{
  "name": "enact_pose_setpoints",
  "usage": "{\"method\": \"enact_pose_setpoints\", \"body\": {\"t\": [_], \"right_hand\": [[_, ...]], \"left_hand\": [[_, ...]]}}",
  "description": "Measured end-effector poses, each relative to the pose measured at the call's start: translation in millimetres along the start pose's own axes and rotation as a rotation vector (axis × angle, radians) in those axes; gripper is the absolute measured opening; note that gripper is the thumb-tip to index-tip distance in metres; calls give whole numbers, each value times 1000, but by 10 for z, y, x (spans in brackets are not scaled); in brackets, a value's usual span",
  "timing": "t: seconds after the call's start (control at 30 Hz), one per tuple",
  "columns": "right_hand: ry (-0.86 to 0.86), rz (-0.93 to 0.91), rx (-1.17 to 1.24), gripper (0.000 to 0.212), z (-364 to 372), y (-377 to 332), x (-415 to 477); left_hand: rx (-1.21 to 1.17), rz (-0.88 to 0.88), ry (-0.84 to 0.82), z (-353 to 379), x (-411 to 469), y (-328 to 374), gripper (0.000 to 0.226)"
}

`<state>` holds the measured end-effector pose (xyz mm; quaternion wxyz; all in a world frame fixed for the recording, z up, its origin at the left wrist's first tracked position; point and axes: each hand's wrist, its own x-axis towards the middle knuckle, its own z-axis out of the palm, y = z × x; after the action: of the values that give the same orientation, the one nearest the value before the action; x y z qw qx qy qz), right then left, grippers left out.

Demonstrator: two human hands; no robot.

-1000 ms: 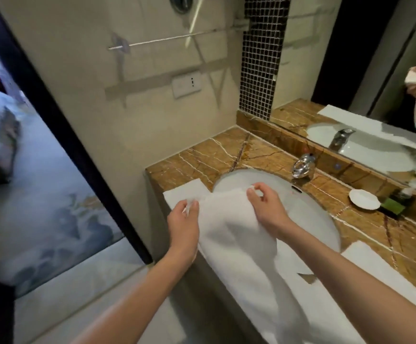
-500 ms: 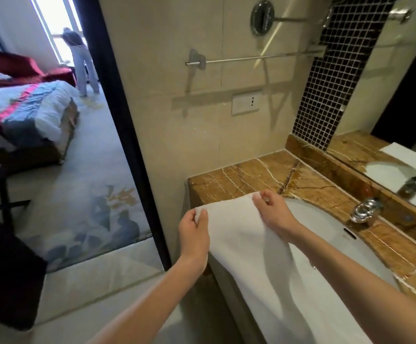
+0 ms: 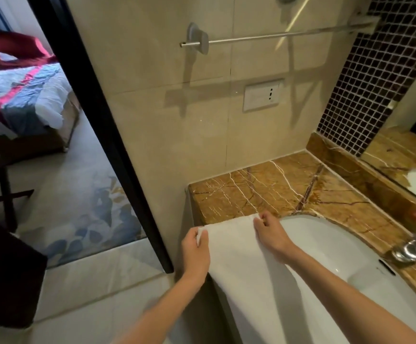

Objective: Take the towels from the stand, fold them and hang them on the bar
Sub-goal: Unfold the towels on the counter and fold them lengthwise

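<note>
White towel [image 3: 239, 264], 1 in view, draped over table [image 3: 264, 192] front edge by 1 sink [image 3: 331, 247]. Left grip [image 3: 195, 254] pinches its top-left corner, right grip [image 3: 271, 235] its top-right. 1 bar [image 3: 276, 36] on the wall above.

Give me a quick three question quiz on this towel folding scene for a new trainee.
1. True or false: the towel already hangs on the wall bar.
2. Multiple choice: the left hand and right hand each have a grip on the towel at: A its upper corners, B its bottom hem, C its middle.
3. Short answer: which white fixture lies just right of the right hand?

Key: 1 false, the bar is bare. 2 A. 3 the basin.
</note>
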<state>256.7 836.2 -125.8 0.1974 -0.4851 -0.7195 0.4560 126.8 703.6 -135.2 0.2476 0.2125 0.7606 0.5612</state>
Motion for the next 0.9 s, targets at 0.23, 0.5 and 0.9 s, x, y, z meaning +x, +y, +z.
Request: {"method": "enact_pose_setpoints", "body": {"t": [0.23, 0.5, 0.9], "right_hand": [[7, 65, -65, 19, 190, 228, 458], [4, 77, -113, 20, 440, 560, 869], [90, 119, -173, 21, 614, 830, 1070]], "left_hand": [[27, -6, -63, 239, 462, -384, 25], [114, -40, -61, 459, 828, -808, 33], [115, -107, -28, 669, 1186, -1150, 33]]}}
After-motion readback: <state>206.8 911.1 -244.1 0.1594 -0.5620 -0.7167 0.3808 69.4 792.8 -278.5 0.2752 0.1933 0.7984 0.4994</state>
